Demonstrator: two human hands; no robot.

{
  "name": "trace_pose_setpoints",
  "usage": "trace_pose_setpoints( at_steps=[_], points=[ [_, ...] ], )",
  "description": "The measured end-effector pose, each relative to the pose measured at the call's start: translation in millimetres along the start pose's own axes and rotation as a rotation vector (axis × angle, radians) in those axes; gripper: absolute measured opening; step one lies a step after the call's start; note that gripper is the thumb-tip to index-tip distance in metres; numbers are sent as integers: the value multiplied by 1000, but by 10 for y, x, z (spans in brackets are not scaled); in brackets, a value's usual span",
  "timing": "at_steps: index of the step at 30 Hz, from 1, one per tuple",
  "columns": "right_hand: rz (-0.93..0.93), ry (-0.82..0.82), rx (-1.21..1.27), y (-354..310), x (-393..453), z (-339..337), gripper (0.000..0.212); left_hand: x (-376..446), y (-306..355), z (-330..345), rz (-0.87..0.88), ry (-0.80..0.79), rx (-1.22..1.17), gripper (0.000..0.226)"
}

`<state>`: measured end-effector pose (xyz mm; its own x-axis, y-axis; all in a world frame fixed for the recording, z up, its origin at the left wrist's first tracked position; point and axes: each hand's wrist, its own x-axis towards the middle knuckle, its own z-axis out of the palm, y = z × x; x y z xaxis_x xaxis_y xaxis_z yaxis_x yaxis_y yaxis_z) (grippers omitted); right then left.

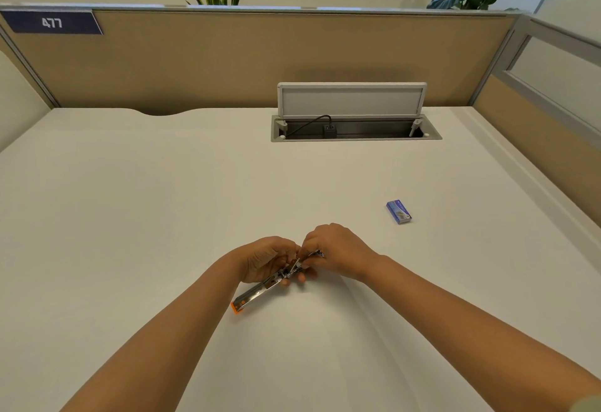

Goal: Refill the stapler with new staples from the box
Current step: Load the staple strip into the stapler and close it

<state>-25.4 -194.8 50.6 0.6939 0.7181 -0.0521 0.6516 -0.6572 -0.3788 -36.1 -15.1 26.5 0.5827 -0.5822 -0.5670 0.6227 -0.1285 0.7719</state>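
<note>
Stapler: one (pixel 260 288), opened out flat and held low over the surface (pixel 130 216), orange tip toward me.
Hands: two; my left hand (pixel 266 258) curls round its middle, my right hand (pixel 338 250) pinches the far end.
Box: one (pixel 398 212), right, well apart.
Hidden: fingertips, staples unreadable.

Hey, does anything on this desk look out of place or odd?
Nothing looks damaged or spilled. The stapler is held by both hands, the staple box lies askew to the right, and the cable hatch stands open.
</note>
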Motion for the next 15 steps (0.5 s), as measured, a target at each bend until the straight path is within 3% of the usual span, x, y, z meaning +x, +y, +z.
trace_pose_setpoints(
  at_steps=[6,15],
  points=[
    [7,-114,34,11,23,-95,20,-12,24,18,-18,0,6,36],
    [-131,-193,-204,-25,88,-165,25,-42,38,46,-17,2,14,43]
  ],
)
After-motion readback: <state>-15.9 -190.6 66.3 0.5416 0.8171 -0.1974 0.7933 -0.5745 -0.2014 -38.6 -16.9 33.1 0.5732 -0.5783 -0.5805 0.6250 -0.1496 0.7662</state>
